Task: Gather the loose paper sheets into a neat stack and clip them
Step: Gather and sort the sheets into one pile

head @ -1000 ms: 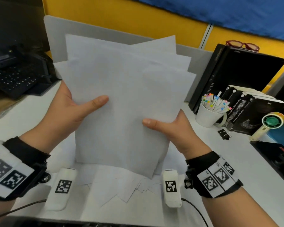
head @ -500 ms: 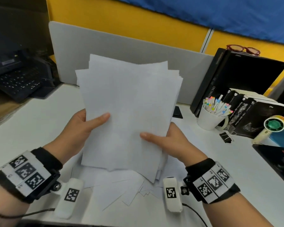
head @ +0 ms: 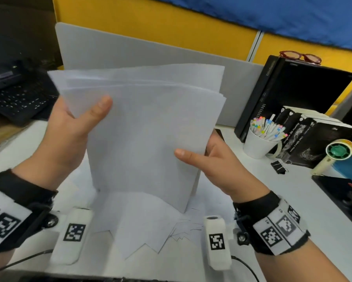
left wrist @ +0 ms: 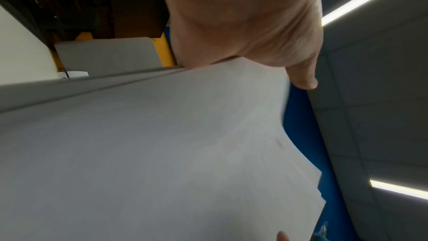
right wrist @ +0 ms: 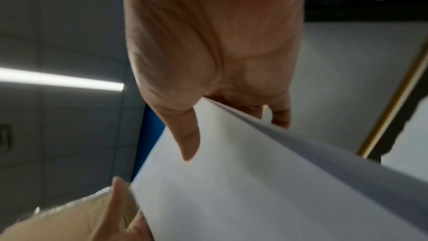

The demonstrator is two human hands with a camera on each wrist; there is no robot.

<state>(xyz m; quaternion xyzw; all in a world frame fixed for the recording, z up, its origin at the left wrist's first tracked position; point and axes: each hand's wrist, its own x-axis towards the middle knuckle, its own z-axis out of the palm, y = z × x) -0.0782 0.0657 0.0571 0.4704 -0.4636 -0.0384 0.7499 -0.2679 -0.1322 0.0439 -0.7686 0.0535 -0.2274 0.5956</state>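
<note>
Both hands hold the paper sheets [head: 146, 129] upright at frame centre, bottom edge on the bench [head: 293, 200]: left hand [head: 69, 135] and right hand [head: 217, 165] each clamp a side. Top edges look uneven; squaring and clipping remain. Only the head view shows the binder clip [head: 280, 166] lower right; the right wrist view shows the sheets' edge, seemingly aligned.

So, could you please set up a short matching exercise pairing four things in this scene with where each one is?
Things:
1. paper stack
2. binder clip
3. red glasses
4. markers

Places:
A. in the white cup
B. atop the black box
C. held upright between both hands
D. on the desk, right of the right hand

Pairs: 1-C, 2-D, 3-B, 4-A
</note>
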